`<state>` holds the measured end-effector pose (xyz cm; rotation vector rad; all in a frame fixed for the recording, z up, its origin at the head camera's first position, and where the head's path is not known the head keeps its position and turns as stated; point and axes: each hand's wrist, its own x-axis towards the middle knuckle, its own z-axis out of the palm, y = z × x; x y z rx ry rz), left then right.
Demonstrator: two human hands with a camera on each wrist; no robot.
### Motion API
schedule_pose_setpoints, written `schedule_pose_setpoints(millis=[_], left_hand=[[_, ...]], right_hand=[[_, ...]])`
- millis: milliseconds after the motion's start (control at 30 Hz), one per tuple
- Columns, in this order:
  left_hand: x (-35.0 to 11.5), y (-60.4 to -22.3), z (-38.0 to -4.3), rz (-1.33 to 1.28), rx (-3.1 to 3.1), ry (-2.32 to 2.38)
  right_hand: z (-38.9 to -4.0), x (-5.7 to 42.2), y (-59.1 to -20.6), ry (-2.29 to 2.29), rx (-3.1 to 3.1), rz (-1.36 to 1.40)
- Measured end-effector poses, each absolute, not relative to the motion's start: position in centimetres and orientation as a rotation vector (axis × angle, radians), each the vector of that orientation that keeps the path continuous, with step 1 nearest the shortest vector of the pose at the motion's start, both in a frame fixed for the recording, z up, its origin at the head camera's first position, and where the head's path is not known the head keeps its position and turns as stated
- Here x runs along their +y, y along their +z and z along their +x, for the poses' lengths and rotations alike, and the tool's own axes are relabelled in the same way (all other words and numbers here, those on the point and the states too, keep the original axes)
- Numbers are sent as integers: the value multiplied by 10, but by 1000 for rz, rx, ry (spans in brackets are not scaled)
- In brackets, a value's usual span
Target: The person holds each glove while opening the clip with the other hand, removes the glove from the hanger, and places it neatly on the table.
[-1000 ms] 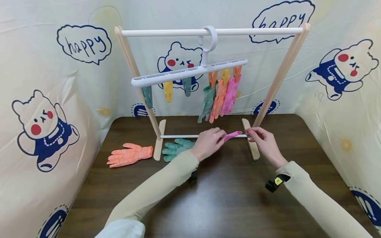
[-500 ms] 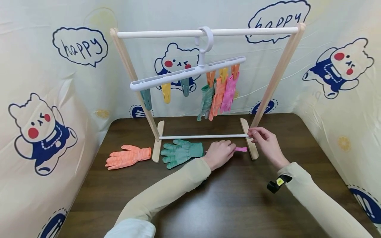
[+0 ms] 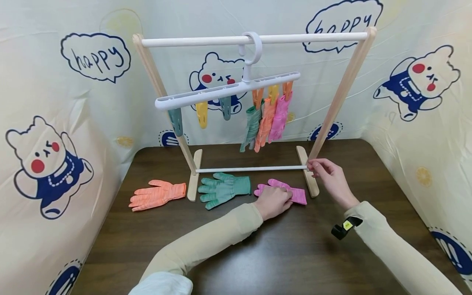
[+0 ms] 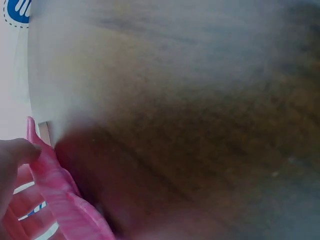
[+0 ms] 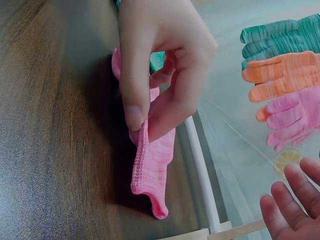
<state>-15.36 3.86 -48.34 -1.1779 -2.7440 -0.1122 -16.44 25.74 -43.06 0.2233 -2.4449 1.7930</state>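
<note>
A pink knit glove [image 3: 299, 196] lies on the table below the rack, its fingers pointing left. My left hand [image 3: 272, 203] rests over it in the head view. The right wrist view shows that hand's thumb and finger pinching the glove [image 5: 152, 165] by its cuff part. In the left wrist view, the thumb presses pink fabric [image 4: 55, 187] against the fingers. My right hand [image 3: 333, 180] is beside the foot of the rack's right post [image 3: 341, 96]. Its fingers [image 5: 300, 197] are loosely bent and hold nothing.
Orange [image 3: 158, 194] and green [image 3: 225, 189] gloves lie to the left. A white hanger [image 3: 228, 90] hangs from the rack's top rod [image 3: 313, 38]. Green [image 3: 252, 125], orange [image 3: 264, 123] and pink [image 3: 281, 116] gloves hang clipped; unused clips [image 3: 201, 114] sit at its left.
My left hand has brought the pink glove down toward me from the lower rod, and it now lies spread flatter on the table. The right hand stays nearly still by the post.
</note>
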Motion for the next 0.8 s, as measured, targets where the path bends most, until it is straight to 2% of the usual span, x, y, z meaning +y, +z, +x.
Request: schedule_pose_setpoints(millis=[567,800], left_hand=[[31,-487,-156,-1162,-2836,-225],[30,-490,-159,-1132,-2861,-164]], right_hand=[[-161,267,-442,1724,-2619,122],[-158,265,-445,1737,-2584,162]])
